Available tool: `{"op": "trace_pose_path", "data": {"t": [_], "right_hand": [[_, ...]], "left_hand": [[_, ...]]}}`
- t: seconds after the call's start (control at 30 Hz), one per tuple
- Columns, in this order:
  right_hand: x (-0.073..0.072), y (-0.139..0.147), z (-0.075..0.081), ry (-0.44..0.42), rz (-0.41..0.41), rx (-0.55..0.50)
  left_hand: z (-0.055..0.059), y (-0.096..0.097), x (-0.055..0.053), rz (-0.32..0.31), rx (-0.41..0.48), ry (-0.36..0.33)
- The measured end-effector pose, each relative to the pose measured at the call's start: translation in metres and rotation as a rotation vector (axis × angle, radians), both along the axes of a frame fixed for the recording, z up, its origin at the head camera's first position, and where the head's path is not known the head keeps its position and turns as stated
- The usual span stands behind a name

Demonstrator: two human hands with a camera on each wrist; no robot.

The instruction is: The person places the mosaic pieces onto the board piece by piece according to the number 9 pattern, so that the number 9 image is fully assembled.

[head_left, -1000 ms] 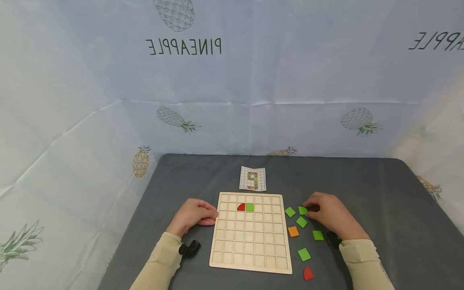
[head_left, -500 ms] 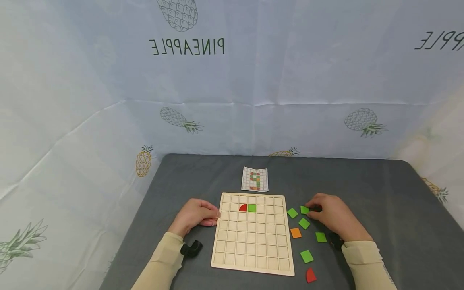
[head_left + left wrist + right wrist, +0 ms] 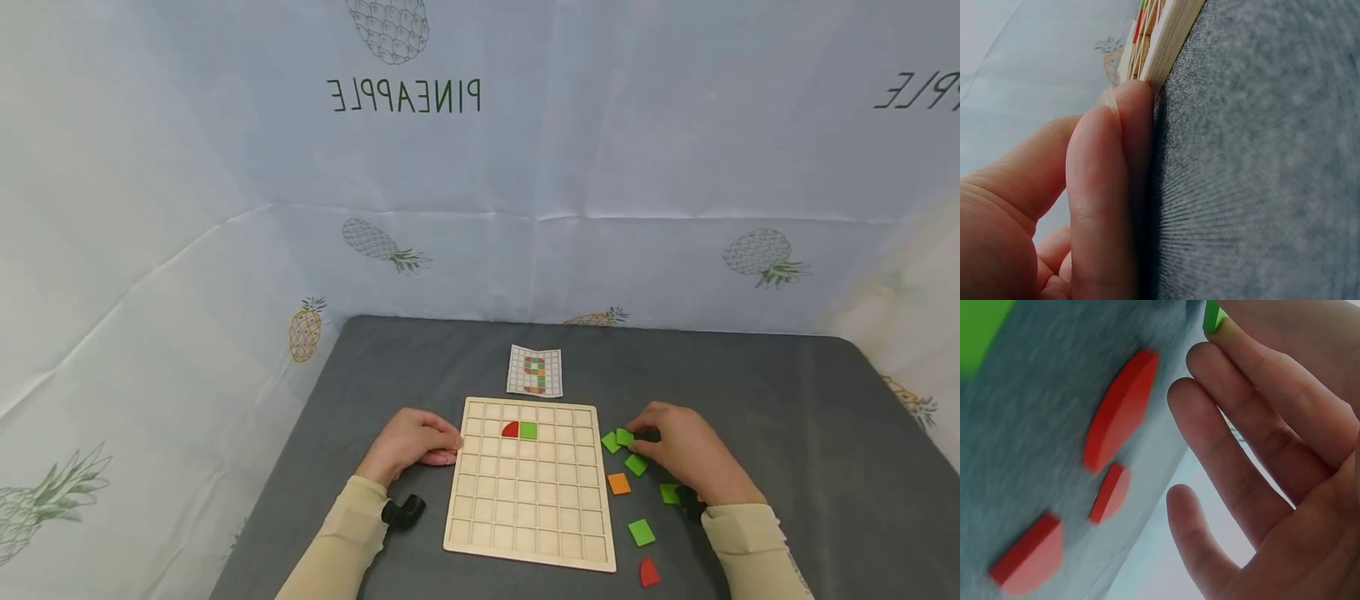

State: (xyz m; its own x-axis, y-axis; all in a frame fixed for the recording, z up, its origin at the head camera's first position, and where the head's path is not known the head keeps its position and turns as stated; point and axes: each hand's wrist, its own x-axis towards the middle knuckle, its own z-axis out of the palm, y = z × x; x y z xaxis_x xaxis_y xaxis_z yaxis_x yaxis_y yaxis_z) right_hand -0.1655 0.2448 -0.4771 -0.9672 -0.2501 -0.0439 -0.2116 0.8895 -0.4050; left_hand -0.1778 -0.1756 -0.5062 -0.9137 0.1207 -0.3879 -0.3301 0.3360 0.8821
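Board: your pale wooden board (image 3: 525,500) is flat, with straight sides and a grid of shallow square recesses; it is the only one.
Right hand: your right hand (image 3: 682,447) pinches a square green tile (image 3: 624,437) by its edge with the fingertips; the other fingers reach out, slightly spread.
Pinched tile: thin and smooth, it sits at your fingertips, off the board, at the board's 2 o'clock; you cannot tell whether it touches the green square at its 8 o'clock.
Left hand: at the board's 10 o'clock, your left hand (image 3: 408,443) has its fingertips pressed together, touching the wooden edge; whether they pinch it, you cannot tell.
Green squares: six, counting the one you pinch; one is seated in the board (image 3: 528,430), four lie loose on your right, between the board's 2 and 4 o'clock.
Orange square: one (image 3: 618,483), flat, just beside the board at 3 o'clock.
Red quarter-rounds: one seated at 9 o'clock of the seated green (image 3: 510,430), one loose (image 3: 649,572) at the board's 4 o'clock.
Under your right hand: its wrist view shows three red pieces (image 3: 1121,412) with curved edges.
Card: one printed, gridded sheet (image 3: 534,372), at the board's 12 o'clock.
Table: dark grey, finely woven cloth (image 3: 420,362).
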Motion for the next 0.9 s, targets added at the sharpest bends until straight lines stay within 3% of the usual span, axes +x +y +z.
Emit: {"op": "trace_pose_path", "data": {"t": [0.53,0.9], "right_hand": [[-0.004,-0.074,0.010,0.013,0.053,-0.067],[-0.005,-0.126,0.006,0.080,0.160,-0.117]], "left_hand": [[-0.002,-0.002,-0.001,0.001,0.011,0.004],[-0.002,-0.003,0.000,-0.004,0.034,0.004]]}}
